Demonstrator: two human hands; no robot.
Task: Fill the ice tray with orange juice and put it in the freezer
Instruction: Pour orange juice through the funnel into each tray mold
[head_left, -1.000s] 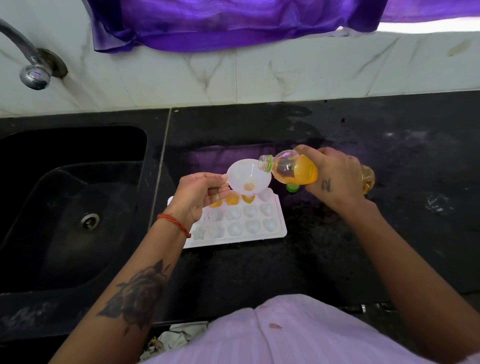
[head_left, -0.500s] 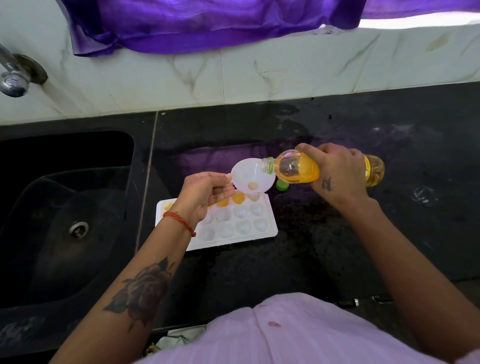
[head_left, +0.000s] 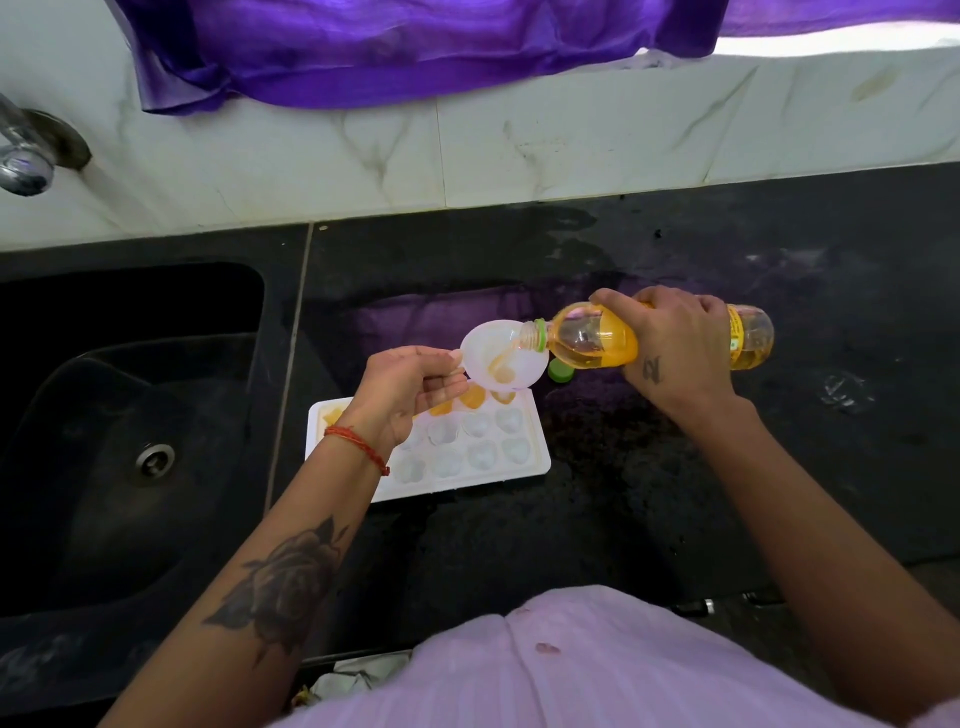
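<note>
The left hand (head_left: 410, 387) still pinches the white funnel (head_left: 501, 358) over the far row of the white ice tray (head_left: 530, 457) on the black tabletop (head_left: 675, 493). Juice now streams into the funnel, unlike before. The right hand (head_left: 675, 353), fingers curled around it, keeps the juice bottle (head_left: 592, 340) tilted, near a green cap (head_left: 561, 370).

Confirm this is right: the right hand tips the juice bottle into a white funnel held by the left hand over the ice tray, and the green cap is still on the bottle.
Not quite. In the head view the green cap lies on the counter beside the bottle, whose mouth is open. The rest stands.
</note>
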